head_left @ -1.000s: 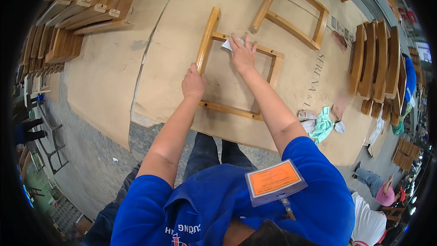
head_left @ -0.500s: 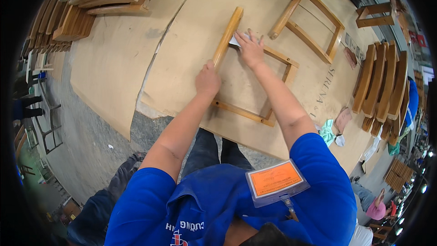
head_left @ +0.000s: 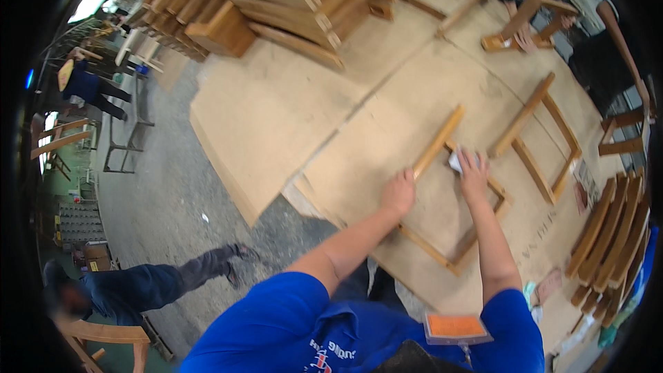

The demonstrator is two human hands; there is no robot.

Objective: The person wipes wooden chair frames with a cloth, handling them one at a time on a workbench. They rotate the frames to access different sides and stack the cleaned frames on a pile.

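An unfinished-looking wooden frame [head_left: 442,137], one long thick bar joined to a squared U of thinner bars, lies on the brown board-covered table. My left hand [head_left: 399,193] is wrapped around the near end of its long bar. My right hand [head_left: 472,171] holds a small white sheet [head_left: 456,161] by the inner side of the frame, where a thinner bar meets the long one. Whether the sheet is paper or cloth cannot be made out. To the right lies a second wooden frame [head_left: 528,114] of like shape, which neither hand touches.
Stacked wooden parts [head_left: 290,7] stand at the far left of the table, and curved wooden pieces [head_left: 608,228] at the right. A co-worker's hand [head_left: 525,38] holds another frame at the far right. Lower left, a person [head_left: 145,290] is on the concrete floor [head_left: 173,200].
The view has swung left, so the table, frames and both hands appear farther right. My left hand keeps its grip on the bar, and my right hand still has the white sheet.
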